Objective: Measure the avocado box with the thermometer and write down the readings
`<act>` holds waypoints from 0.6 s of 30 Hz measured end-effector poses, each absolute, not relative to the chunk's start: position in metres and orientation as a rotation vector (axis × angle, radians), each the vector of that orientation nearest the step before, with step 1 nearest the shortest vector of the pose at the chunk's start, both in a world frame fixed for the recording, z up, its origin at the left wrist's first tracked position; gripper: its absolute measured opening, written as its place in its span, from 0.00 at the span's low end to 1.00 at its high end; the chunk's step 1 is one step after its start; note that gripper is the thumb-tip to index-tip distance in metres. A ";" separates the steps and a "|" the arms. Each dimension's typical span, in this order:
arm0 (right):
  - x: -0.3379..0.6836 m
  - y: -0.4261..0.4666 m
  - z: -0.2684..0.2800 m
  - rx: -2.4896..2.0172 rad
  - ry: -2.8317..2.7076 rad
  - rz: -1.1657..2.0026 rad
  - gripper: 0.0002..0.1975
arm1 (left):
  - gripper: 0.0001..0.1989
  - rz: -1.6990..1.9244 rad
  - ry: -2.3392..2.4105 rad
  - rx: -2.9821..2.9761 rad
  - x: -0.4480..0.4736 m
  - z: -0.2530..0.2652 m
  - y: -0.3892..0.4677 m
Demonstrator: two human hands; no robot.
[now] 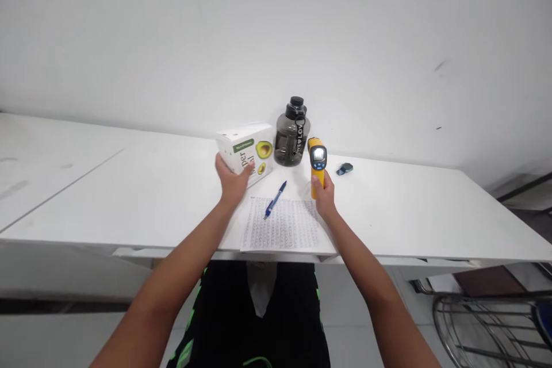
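My left hand point(233, 180) grips the lower left side of a white box point(248, 152) with avocado pictures and green print; the box is tilted. In my right hand point(324, 191) is a yellow infrared thermometer point(318, 168), held upright by its handle with its lit display facing me. Between the two, further back, stands a dark see-through water bottle point(292, 133) with a black cap and a strap. Nearer to me lies a printed sheet of paper point(282, 227) covered in small writing. A blue pen point(275, 200) rests across its upper edge.
A small dark teal object point(344, 169) lies to the right of the thermometer on the white table point(409, 207). A white wall point(276, 29) rises behind the table. At the lower right stands a metal-framed rack or chair point(483, 322) on the floor.
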State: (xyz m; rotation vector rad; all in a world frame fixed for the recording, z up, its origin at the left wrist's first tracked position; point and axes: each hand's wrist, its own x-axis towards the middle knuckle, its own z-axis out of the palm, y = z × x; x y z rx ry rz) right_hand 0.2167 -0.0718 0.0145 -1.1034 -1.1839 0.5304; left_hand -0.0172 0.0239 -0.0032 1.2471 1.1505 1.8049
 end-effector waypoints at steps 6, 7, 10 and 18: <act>0.223 -0.071 0.019 -1.166 -1.021 0.332 0.24 | 0.44 1.858 1.181 1.113 -0.020 0.000 0.028; 0.223 -0.072 0.020 -1.167 -1.005 0.312 0.24 | 0.43 1.865 1.174 1.100 -0.020 0.001 0.027; 0.223 -0.072 0.021 -1.167 -0.988 0.272 0.23 | 0.43 1.862 1.178 1.122 -0.019 0.001 0.026; 0.224 -0.075 0.020 -1.158 -1.063 0.301 0.24 | 0.47 1.853 1.169 1.158 -0.021 -0.004 0.028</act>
